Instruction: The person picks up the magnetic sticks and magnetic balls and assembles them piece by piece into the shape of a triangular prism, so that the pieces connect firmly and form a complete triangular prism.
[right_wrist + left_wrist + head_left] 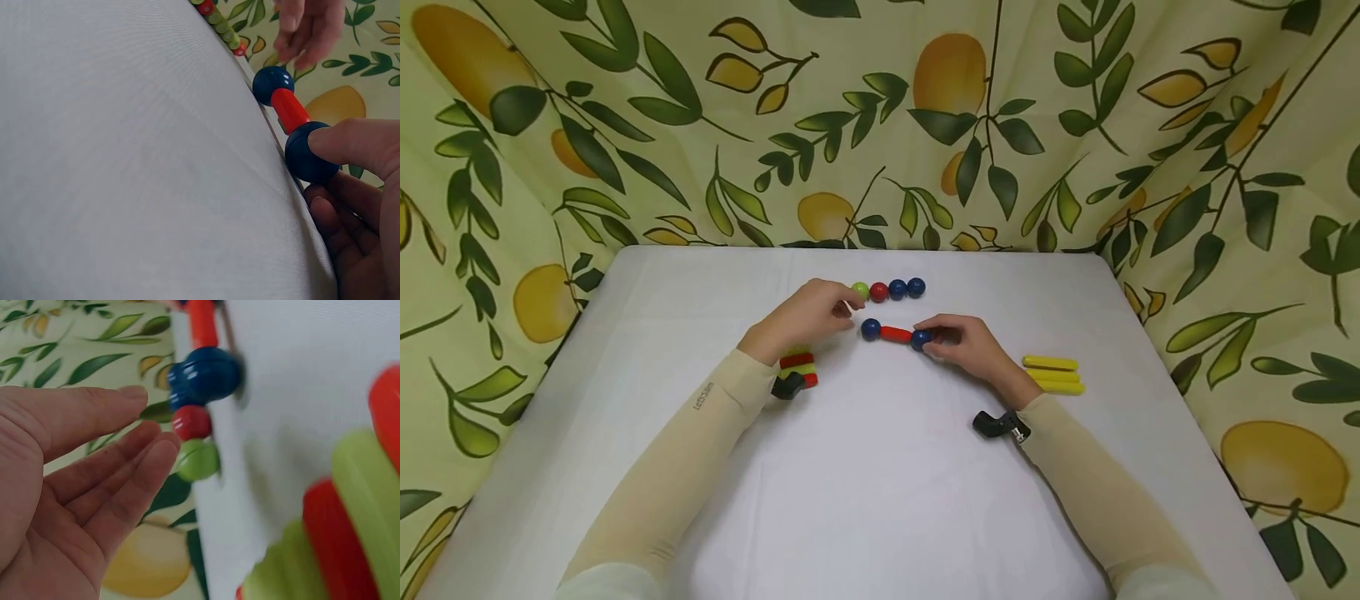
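My right hand (966, 340) pinches a blue ball (305, 153) between thumb and fingers. That ball is joined to one end of a short red rod (895, 334), and a second blue ball (870, 329) caps the other end. Left of this piece hovers my left hand (87, 469), its thumb and extended fingers apart with nothing between them. Beyond the piece, a row of loose balls runs from a green ball (860, 291), partly behind the left fingers in the head view, through a red ball (878, 292) to two blue balls (907, 288).
Under the left wrist lies a group of red and green rods (797, 363), partly hidden by the arm. Several yellow rods (1054, 377) lie right of the right hand. The white-covered table (880, 483) meets a lemon-patterned curtain (880, 150) at its back edge.
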`<action>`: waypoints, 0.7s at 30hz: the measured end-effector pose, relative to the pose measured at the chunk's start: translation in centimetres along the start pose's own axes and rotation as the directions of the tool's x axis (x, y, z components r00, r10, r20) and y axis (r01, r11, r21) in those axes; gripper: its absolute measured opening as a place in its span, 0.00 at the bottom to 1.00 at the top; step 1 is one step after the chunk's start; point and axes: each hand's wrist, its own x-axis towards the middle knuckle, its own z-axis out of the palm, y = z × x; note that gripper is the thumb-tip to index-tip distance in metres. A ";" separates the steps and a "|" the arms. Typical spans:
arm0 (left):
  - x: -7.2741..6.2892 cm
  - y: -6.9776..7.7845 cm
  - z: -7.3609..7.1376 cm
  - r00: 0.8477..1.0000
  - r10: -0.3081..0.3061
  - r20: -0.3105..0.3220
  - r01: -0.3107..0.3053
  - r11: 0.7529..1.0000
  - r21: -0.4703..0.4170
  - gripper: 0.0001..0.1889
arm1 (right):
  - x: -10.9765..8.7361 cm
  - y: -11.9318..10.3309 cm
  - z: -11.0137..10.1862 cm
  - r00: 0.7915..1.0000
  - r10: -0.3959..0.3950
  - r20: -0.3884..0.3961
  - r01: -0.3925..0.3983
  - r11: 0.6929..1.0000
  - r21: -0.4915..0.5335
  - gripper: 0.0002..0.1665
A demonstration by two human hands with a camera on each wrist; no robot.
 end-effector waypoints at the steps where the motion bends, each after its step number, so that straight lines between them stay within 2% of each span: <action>1: -0.6 -0.1 -0.4 1.000 0.002 -0.007 -0.002 1.000 0.006 0.17 | 0.0 0.1 0.1 1.000 0.003 -0.001 -0.003 1.000 0.002 0.18; 7: -4.8 -0.7 -1.8 0.999 -0.006 -0.040 0.008 0.999 0.034 0.13 | -0.2 0.3 0.5 1.000 0.018 0.002 -0.018 1.000 0.015 0.18; 12: -7.6 -1.3 -1.8 0.999 -0.020 -0.039 0.022 0.998 0.059 0.11 | 0.0 0.0 0.3 1.000 0.006 0.002 -0.006 1.000 0.005 0.19; 16: -8.8 -1.5 -1.2 0.999 -0.035 -0.009 0.035 0.993 0.110 0.07 | 0.2 -0.3 0.1 1.000 -0.001 0.006 0.001 1.000 -0.007 0.19; 21: -9.5 -0.8 -0.2 0.997 -0.062 0.044 0.052 0.980 0.194 0.06 | 0.1 -0.3 -0.3 1.000 0.009 0.001 -0.009 1.000 -0.022 0.19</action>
